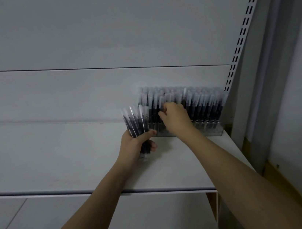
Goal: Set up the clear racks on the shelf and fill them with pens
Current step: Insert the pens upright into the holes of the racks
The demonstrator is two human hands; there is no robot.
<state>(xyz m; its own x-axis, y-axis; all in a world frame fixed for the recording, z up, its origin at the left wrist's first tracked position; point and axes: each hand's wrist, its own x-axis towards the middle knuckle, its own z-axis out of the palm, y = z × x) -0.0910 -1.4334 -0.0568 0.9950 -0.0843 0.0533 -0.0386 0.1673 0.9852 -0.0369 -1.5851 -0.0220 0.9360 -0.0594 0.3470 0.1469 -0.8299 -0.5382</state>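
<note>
Two hands work at the white shelf (55, 155). Your left hand (135, 145) has its grip curled tight round a bundle of pens (135, 122), black-bodied with clear caps fanned upward, held just left of the clear rack (205, 128). That rack sits at the shelf's back right corner, packed with upright pens (202, 100). Your right hand (175, 117) reaches into the rack's left part, fingers curled among the pens; whether its grip holds one, you cannot tell.
</note>
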